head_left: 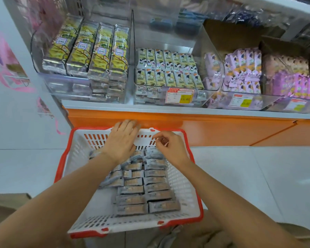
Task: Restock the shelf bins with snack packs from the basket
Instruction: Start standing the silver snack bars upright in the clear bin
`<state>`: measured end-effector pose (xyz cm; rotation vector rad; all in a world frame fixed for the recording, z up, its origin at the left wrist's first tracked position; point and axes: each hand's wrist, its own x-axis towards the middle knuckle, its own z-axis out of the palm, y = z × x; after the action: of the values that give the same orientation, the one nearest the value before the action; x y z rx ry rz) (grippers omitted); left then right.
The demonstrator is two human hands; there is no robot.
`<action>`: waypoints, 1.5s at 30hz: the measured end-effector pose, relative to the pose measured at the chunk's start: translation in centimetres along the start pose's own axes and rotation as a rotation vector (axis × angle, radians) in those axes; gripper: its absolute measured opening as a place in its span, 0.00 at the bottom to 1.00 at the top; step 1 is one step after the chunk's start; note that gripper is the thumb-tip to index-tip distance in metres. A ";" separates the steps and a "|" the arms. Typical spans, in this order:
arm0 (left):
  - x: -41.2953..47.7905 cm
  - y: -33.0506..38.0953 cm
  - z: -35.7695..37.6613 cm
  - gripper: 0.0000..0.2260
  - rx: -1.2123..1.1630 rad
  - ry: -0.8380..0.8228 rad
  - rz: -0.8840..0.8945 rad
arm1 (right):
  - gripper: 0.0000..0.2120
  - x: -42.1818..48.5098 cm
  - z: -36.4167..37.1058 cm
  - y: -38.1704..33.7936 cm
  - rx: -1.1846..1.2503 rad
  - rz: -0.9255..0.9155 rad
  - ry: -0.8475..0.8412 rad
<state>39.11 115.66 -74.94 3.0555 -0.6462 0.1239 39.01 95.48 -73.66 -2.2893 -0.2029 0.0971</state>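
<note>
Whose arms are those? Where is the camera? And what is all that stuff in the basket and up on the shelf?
Those arms belong to a person, not a robot. The camera sits on the person's head and looks down, so you see what they see.

The left hand is flat, with straight fingers, over the far edge of a white basket with a red rim. The right hand has curled fingers just above the grey snack packs lined up in the basket. I can't tell if it is pinching one.

Above is a shelf with clear bins. They hold yellow packs, small green packs and purple packs. The person's job is to refill the bins from the basket.
</note>
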 end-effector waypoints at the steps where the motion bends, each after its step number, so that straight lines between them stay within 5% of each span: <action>1: 0.0 0.0 0.7 0.32 0.008 -0.054 -0.010 | 0.10 0.0 0.7 1.2 -0.032 0.046 -0.023; 6: 0.0 -0.4 4.2 0.33 0.042 -0.186 -0.097 | 0.13 1.0 3.4 5.7 -0.202 0.181 -0.145; 18: 0.0 -1.4 8.1 0.36 0.002 -0.119 -0.127 | 0.25 3.4 8.5 10.6 -0.418 0.318 -0.282; 34: 0.0 -0.1 9.3 0.37 0.008 -0.074 -0.199 | 0.25 4.0 11.2 13.9 -0.589 0.099 -0.224; 39: 0.0 0.4 8.7 0.38 0.055 -0.138 -0.224 | 0.19 3.4 9.6 13.0 -0.469 0.031 -0.181; 45: 0.2 1.3 7.2 0.34 -0.124 -0.149 -0.309 | 0.09 2.4 5.9 8.8 -0.052 0.114 -0.071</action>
<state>39.27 114.15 -82.07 3.0152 -0.1705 -0.1441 41.54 94.49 -84.16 -2.3507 -0.1119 0.2345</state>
